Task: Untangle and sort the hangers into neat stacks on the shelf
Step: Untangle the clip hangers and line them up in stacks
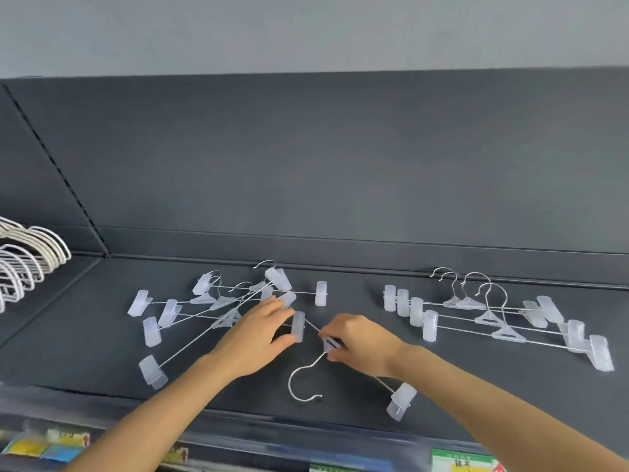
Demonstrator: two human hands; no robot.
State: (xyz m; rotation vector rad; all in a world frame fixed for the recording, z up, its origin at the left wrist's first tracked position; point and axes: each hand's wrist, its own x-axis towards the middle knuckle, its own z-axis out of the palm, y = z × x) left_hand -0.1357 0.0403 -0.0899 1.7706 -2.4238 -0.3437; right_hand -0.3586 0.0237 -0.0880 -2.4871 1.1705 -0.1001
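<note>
Pinching the end clip (298, 327) of a hanger (329, 344) with left hand (258, 335) — gripping its centre with right hand (360, 342). Left of grips, tangled pile (218, 308); right, neat stack (488, 317).

Seen from close by, only the arms of the person are in view, and they are uncovered along their whole visible length. The left forearm (163, 413) is slim and smooth, narrowing a little at the wrist, and the right forearm (493, 400) looks much the same. The left hand (258, 335) and right hand (360, 345) are bare, with slender fingers; the nails are too blurred to judge.
</note>
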